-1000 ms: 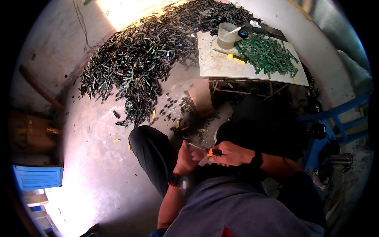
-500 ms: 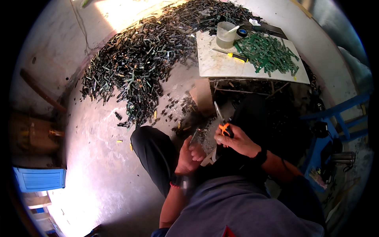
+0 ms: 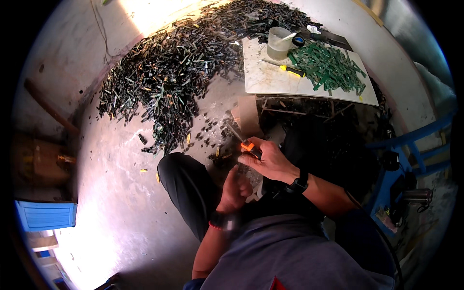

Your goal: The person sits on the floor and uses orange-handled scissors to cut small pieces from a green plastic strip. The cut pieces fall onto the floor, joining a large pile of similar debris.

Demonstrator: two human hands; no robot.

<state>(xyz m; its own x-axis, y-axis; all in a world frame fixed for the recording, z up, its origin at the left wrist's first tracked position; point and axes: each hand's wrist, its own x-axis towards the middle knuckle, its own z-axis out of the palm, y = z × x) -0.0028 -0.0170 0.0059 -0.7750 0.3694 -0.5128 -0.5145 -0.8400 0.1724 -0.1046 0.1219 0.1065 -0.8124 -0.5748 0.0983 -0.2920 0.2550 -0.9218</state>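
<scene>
My right hand [image 3: 273,162] is closed round the orange-and-black handle of a chisel-like tool [image 3: 252,149]. Its grey metal blade points up and to the left, over the littered floor in front of my knees. Just below and left of it, my left hand [image 3: 234,191] is smeared by motion, with its fingers curled in. Whatever it may hold is hidden in the blur. Both hands are above my lap, close together but apart. A brown cardboard piece [image 3: 249,116] stands just beyond the tool.
A large heap of dark narrow strips [image 3: 164,82] covers the far floor. On a low white table [image 3: 261,82] are a pile of green strips [image 3: 328,67], a cloudy plastic cup [image 3: 279,46], a yellow-and-black handled tool [image 3: 292,71] and a black tape roll [image 3: 298,41]. A blue chair [image 3: 386,193] stands at right.
My right hand has moved left, and the tool has swung from nearly upright to tilted left. A thin piece seen at my left fingers before no longer shows clearly.
</scene>
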